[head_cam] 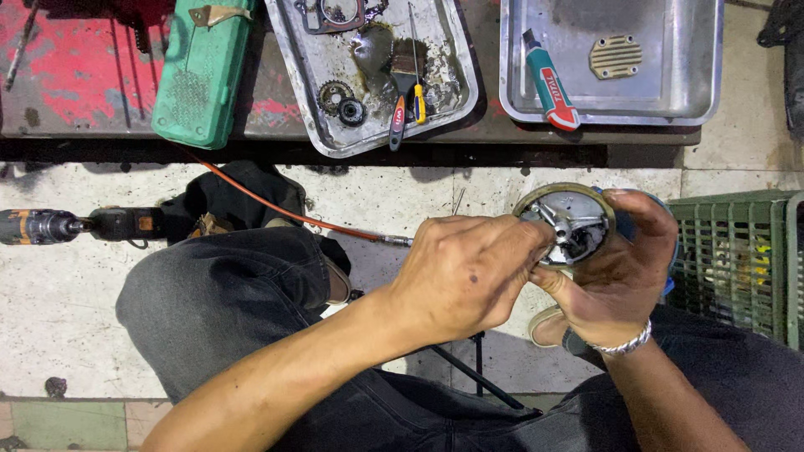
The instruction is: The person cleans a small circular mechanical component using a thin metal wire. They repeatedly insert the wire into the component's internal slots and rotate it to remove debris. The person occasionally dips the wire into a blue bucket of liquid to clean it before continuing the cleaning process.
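Between the knees, toward 3 o'clock, open pale floor (67,310) leaves room on the left, while a green crate (741,259) hems in the right edge. At 12 o'clock a workbench edge carries 2 metal trays (456,92), a green case (201,71), a screwdriver (416,79) and a teal tube (548,79). At 9 o'clock lies a power drill (75,224), with an orange hose (276,205) trailing behind the hands. The right hand (615,268) cups a round metal part (565,219) from its 4 o'clock side, fingers closed round the rim. The left hand (465,272) pinches at the part's centre from 8 o'clock, fingertips closed on something too small to tell.
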